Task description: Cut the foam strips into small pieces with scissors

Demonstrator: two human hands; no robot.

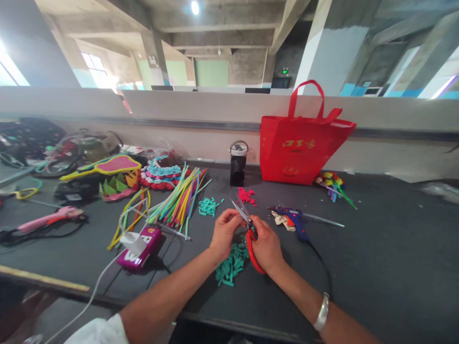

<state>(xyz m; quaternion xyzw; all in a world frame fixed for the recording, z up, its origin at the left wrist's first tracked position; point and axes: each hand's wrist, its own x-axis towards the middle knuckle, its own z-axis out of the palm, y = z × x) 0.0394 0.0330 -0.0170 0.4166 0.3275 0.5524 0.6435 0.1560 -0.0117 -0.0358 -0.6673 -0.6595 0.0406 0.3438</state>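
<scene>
Right fingers [258,226] gripped scissors [248,220], probably stiff and light, best held by the loops [253,259]; left fingers [229,218] pinched alongside, contents unclear!

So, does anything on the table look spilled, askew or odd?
Nothing looks clearly spilled or damaged. Slightly odd: the blue glue gun, beyond the right hand, lies on its side by a pale scrap instead of standing upright.

my right hand [267,246] has room over the black table [390,258] beyond the glue gun [297,222] and its cord [329,277]; straight ahead, the bottle [237,168] and red bag [304,148] block me.
</scene>
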